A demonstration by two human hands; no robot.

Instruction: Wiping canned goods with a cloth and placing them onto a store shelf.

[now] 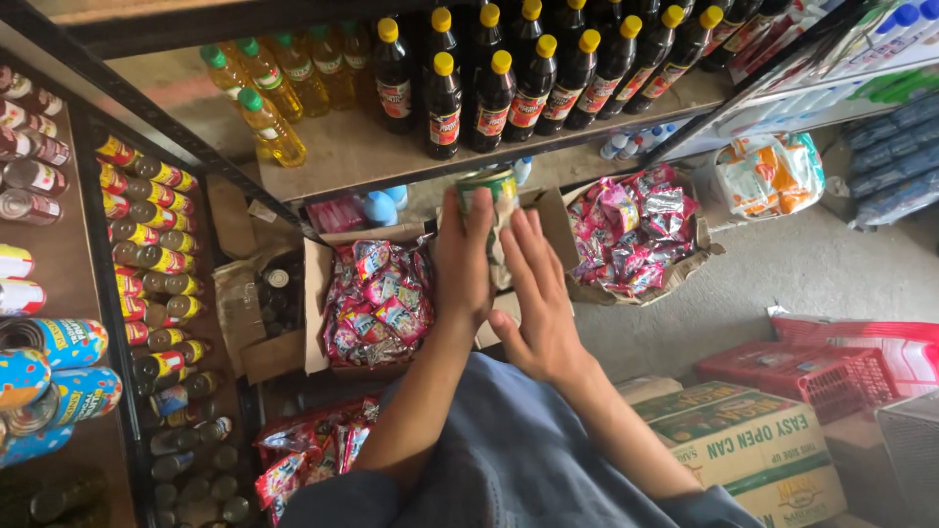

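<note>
The left hand [463, 262] hides most of the tin can [494, 192]. Dim jars [196, 479] blur together at the rack's bottom left corner. The red basket [812, 376] is partly covered.

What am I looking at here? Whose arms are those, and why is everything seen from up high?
The picture comes from a small camera worn on a person's head, looking down, so you see what that person sees. The two arms are their own. The left hand grips a can with a green label, and the right hand lies flat against it with open fingers. Around them is a shop. The shelf above holds dark bottles with yellow caps and yellow oil bottles. Below the hands, an open cardboard box is full of pink and red snack packets. On the left, rows of cans lie on their sides.
</note>
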